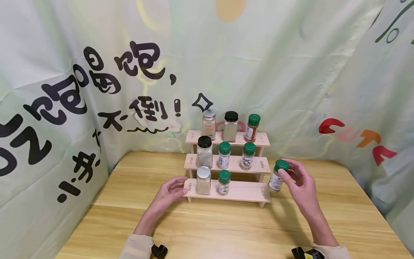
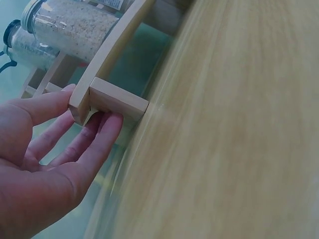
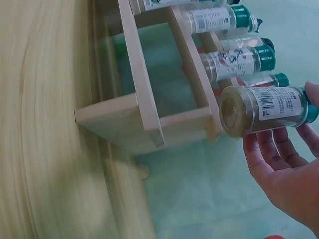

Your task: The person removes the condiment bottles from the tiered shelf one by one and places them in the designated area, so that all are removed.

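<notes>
A three-step wooden rack (image 1: 242, 190) stands on the table and bears several spice jars. My left hand (image 1: 169, 190) grips the left end of its lowest step, thumb on top and fingers beneath, as the left wrist view shows. At the right of the rack, my right hand (image 1: 300, 183) holds a small green-capped spice jar (image 1: 275, 180) by its cap. In the right wrist view this jar (image 3: 271, 107) has a white barcode label and brownish contents. On the lowest step sit a silver-lidded jar (image 1: 203, 181) and a green-capped jar (image 1: 224, 183), with bare wood to their right.
The middle step carries a black-lidded jar (image 1: 205, 153) and two green-capped jars; the top step has a silver-lidded jar (image 1: 209, 126), a black-lidded jar (image 1: 231, 127) and a green-capped red spice jar (image 1: 252, 129). Behind the wooden table (image 1: 226, 230) hangs a printed curtain (image 1: 275, 72).
</notes>
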`<state>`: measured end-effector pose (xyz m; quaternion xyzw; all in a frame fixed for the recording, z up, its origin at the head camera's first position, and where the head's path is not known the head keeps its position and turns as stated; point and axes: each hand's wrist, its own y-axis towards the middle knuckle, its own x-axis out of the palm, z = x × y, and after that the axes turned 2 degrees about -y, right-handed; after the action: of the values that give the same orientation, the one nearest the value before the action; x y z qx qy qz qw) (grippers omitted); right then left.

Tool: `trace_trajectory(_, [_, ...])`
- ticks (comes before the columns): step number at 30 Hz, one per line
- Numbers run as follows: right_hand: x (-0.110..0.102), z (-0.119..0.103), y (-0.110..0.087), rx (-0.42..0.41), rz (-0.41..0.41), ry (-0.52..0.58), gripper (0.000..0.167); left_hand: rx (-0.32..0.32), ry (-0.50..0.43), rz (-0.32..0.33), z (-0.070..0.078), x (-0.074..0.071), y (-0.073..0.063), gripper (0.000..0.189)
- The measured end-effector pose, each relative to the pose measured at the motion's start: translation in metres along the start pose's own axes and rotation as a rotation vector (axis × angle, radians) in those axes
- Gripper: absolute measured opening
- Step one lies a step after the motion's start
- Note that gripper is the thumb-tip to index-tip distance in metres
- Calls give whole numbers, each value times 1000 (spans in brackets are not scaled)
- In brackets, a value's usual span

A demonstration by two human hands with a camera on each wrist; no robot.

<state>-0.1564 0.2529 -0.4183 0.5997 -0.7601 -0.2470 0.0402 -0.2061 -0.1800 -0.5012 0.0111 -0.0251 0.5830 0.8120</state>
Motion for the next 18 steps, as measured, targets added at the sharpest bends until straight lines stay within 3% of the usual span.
trace_trajectory(8, [-8,7,2,11,15,-31,39,-22,-58,-11,3,2,0,57])
trace_trajectory(18, [-16,18,4,23,54,-68,40,-16,-18,18,1,4,-1,56])
